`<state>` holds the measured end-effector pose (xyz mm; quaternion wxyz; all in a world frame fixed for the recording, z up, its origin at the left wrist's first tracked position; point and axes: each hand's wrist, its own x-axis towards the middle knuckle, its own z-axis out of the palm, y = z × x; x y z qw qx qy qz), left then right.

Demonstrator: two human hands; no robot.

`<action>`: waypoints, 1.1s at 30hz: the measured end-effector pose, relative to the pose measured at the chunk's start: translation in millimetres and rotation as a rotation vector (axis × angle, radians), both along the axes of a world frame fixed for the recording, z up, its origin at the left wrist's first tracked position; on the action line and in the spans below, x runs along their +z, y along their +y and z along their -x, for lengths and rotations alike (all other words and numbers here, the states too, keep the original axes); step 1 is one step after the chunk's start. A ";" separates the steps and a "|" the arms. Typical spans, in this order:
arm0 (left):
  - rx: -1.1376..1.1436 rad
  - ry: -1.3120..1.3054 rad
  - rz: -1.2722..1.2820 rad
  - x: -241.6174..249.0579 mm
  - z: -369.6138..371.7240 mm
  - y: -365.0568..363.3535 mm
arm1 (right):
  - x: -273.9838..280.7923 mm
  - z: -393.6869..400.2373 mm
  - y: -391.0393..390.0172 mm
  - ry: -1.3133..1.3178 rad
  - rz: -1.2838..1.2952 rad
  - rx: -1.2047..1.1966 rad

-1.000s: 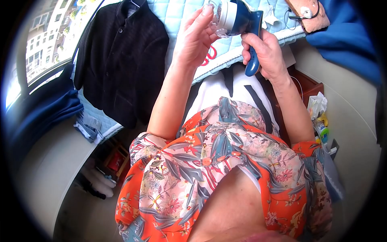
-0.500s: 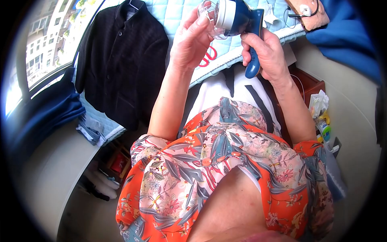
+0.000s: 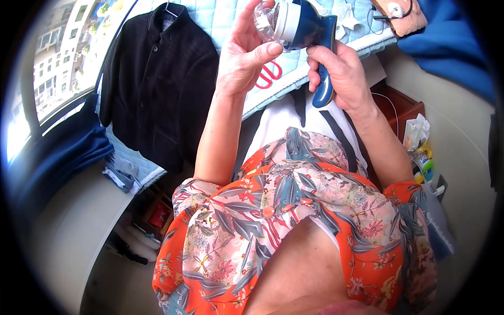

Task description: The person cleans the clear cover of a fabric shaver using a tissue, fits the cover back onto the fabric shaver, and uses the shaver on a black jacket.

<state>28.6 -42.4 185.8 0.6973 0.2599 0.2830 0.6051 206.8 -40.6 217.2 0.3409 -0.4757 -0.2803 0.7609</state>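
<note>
My right hand (image 3: 344, 73) is wrapped round the handle of a dark blue handheld device (image 3: 313, 29) with a white collar and a clear plastic cap (image 3: 266, 22) on its head. My left hand (image 3: 245, 58) is at the capped end, its thumb apart from the fingers, which are partly hidden behind the clear cap. Below the device, red-handled scissors (image 3: 269, 75) lie on the light blue quilted cover (image 3: 294, 71). To the left a black jacket (image 3: 163, 79) on a hanger is spread flat on the cover.
A pink cushion-like item (image 3: 407, 18) with a black cable lies at the upper right, near white tissue (image 3: 346, 21). Blue curtains (image 3: 446, 52) hang at both sides, with a window (image 3: 63, 47) at the left. Bottles and bags (image 3: 420, 147) stand beside a reddish-brown cabinet (image 3: 401, 107).
The device has shifted slightly left and down with my right hand. My left thumb has come off the clear cap and now points to the right beneath it.
</note>
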 end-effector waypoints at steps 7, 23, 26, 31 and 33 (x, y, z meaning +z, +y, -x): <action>0.019 0.022 -0.048 0.0 2.0 -0.7 | 5.1 2.7 -2.4 0.073 0.068 -0.003; 0.037 0.081 -0.166 10.4 9.2 -3.3 | 19.6 -0.2 -7.3 0.091 0.002 0.005; 0.027 0.073 -0.105 11.9 9.5 -2.7 | 17.5 -1.2 -5.2 0.061 -0.036 0.019; -0.007 0.045 -0.073 10.2 8.1 -0.9 | 15.6 -3.2 -6.3 0.042 -0.054 0.036; -0.033 0.049 -0.061 10.3 8.8 -0.5 | 14.7 -3.1 -7.3 0.048 -0.068 0.038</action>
